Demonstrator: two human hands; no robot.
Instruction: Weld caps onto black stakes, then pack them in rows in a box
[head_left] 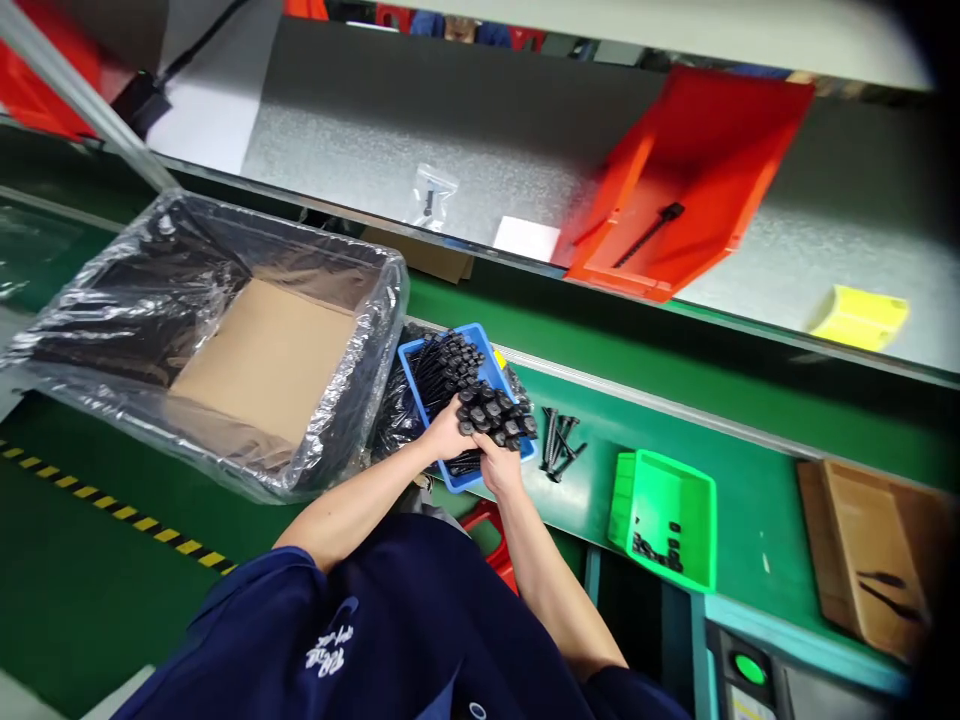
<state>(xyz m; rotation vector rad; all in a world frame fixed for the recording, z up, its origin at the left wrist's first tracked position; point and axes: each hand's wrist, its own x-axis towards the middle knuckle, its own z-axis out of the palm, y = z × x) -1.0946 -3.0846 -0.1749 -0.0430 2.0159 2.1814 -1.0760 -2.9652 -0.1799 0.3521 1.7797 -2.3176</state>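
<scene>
Two bare hands sit at the centre of my frame, the left hand (444, 434) and the right hand (499, 468) closed together around a bundle of black parts (495, 416), over the near side of the blue bin (491, 369); most fingers are hidden from me. So many loose stems could slide out if that grip slackens or squeezes unevenly, I judge. Just right of the bin, loose black parts (559, 442) lie on the worktop (757, 500), where a sideways swing could knock them. Farther right, small pieces in the green bin (679, 466) might get mixed with strays. Leftward, the lined box (349, 395) has loose plastic at its rim that could snag protruding heads.
</scene>
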